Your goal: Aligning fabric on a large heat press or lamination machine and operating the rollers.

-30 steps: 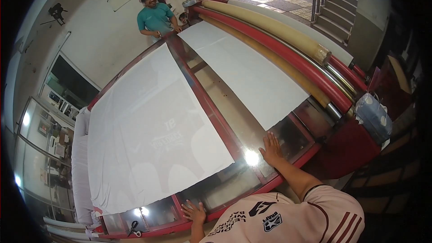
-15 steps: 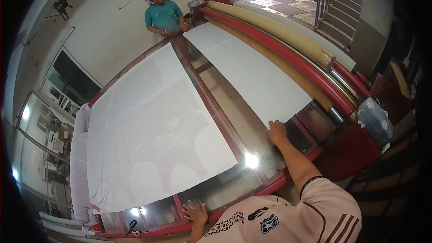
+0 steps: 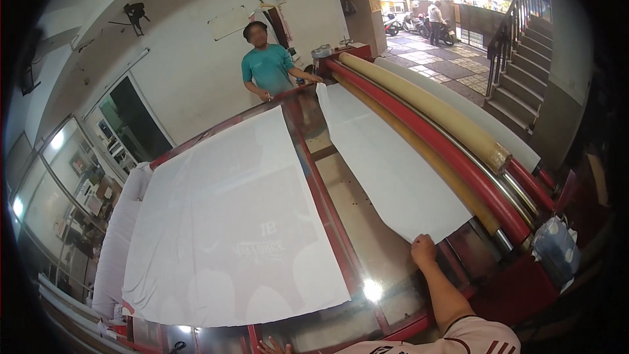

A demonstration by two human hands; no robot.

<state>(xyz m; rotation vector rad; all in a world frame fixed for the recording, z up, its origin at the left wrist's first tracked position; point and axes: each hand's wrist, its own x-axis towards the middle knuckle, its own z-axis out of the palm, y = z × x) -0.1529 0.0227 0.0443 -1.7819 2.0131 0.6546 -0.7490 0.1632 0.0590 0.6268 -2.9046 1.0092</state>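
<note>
My right hand [image 3: 424,250] is closed on the near left corner of a white sheet [image 3: 393,157], whose edge lifts and curls there. I cannot tell whether the sheet is paper or cloth. At its far end a co-worker's hand [image 3: 316,79] holds the opposite corner. My left hand [image 3: 272,346], cut off by the lower edge, rests with fingers spread at the red-framed table's [image 3: 319,203] near side. Beyond it lies a wide white cloth [image 3: 216,223], with faint jersey-like printed shapes showing through and wrinkles along its left side.
Along the table's right side run a red roller [image 3: 432,122], a cream roll [image 3: 426,113] and metal bars. A co-worker in teal [image 3: 267,69] stands at the far end. A clear plastic-wrapped bundle [image 3: 555,249] sits at right; black-handled scissors [image 3: 177,347] lie near the front edge.
My right hand has closed on the sheet's corner and raised it. The co-worker has taken up the far corner. The view has tilted upward, leaving my left hand mostly out of frame.
</note>
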